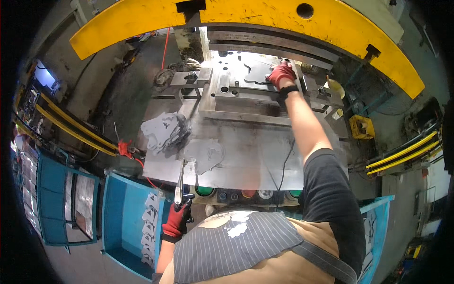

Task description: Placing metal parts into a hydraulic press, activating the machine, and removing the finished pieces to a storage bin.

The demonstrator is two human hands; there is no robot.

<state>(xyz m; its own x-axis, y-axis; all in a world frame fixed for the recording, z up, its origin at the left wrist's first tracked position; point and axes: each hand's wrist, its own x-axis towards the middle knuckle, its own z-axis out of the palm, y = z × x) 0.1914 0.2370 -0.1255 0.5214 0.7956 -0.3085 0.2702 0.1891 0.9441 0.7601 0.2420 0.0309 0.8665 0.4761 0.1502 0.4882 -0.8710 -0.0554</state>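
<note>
My right hand, in a red glove, reaches to the press die. Its fingers are bent around the right end of a flat grey metal part lying on the die. My left hand, also red-gloved, is low beside my apron, closed on the dark handle of a long silver hand tool. The tool's far end meets the near left edge of a flat metal blank on the steel table; whether it grips the blank I cannot tell. Left of that lies a stack of cut blanks.
A yellow press beam spans the top. Push buttons line the table's front. A blue bin holding several metal parts stands at left; another blue bin is at right. A black cable crosses the table. A yellow crate sits right.
</note>
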